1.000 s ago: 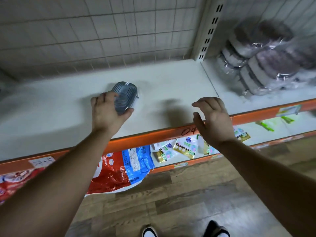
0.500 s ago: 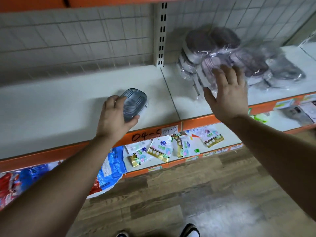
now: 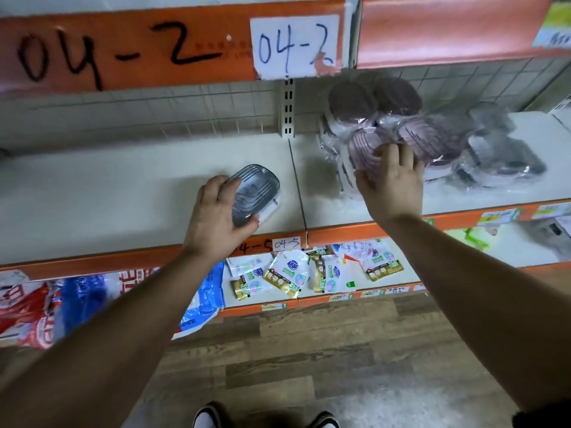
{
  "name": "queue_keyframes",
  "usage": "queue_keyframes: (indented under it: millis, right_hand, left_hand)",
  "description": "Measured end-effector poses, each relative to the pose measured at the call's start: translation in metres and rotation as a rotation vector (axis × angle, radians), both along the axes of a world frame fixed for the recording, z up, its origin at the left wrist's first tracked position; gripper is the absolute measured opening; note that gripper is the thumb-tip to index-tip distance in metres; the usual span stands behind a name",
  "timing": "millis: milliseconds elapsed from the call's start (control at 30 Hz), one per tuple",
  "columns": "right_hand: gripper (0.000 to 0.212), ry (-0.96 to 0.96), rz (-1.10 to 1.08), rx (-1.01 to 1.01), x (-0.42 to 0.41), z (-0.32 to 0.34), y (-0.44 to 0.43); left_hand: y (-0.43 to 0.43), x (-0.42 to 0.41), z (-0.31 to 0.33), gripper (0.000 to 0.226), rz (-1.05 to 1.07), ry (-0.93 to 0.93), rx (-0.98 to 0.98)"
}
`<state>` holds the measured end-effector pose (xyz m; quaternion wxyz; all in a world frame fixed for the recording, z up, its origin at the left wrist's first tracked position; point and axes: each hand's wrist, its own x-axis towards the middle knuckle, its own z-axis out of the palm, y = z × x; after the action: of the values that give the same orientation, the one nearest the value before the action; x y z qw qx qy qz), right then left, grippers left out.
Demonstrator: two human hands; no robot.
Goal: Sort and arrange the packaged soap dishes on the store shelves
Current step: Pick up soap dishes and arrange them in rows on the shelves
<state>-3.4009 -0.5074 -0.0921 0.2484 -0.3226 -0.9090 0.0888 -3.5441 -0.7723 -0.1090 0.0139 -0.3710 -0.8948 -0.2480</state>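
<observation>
A grey packaged soap dish [image 3: 256, 191] lies on the white shelf [image 3: 123, 193], and my left hand [image 3: 217, 217] grips its near end with fingers and thumb curled round it. To the right, a loose pile of purple soap dishes in clear bags [image 3: 432, 140] is heaped on the neighbouring shelf section. My right hand [image 3: 391, 180] reaches onto the front purple soap dish [image 3: 361, 149] of the pile, fingers spread and touching its wrapping. Whether the fingers have closed on it is hidden by the back of the hand.
An orange shelf edge [image 3: 370, 233] with a "04-5" label runs below my hands. The upper shelf edge [image 3: 154, 44] is marked "04-2". A slotted upright post [image 3: 287, 109] divides the two sections. Detergent pouches [image 3: 287, 273] and red-blue bags [image 3: 77, 304] lie on the lower shelf.
My right hand moved from the shelf's front edge up and right onto the pile of purple dishes. My left hand keeps hold of the grey dish, and the view has shifted right.
</observation>
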Motion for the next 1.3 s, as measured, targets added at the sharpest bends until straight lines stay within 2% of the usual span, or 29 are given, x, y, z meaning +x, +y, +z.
queue_keyframes:
  millis: [433, 667, 867, 1067, 1300]
  right_hand:
    - [0.04, 0.16, 0.121, -0.065, 0.122, 0.091, -0.065]
    - [0.039, 0.316, 0.256, -0.081, 0.173, 0.152, -0.084]
    - [0.036, 0.464, 0.394, -0.071, 0.176, 0.195, -0.085]
    - [0.048, 0.371, 0.322, -0.043, 0.136, 0.24, -0.065]
    - [0.058, 0.207, 0.347, 0.008, 0.092, 0.259, -0.039]
  left_hand:
    - [-0.046, 0.108, 0.12, 0.082, -0.076, -0.019, 0.056]
    - [-0.064, 0.15, 0.18, 0.077, -0.147, 0.07, 0.177]
    - [-0.066, 0.15, 0.225, 0.076, -0.171, 0.18, 0.192]
    - [-0.062, 0.124, 0.271, 0.075, -0.066, 0.215, 0.231]
    - [-0.049, 0.084, 0.28, 0.076, -0.005, 0.206, 0.108]
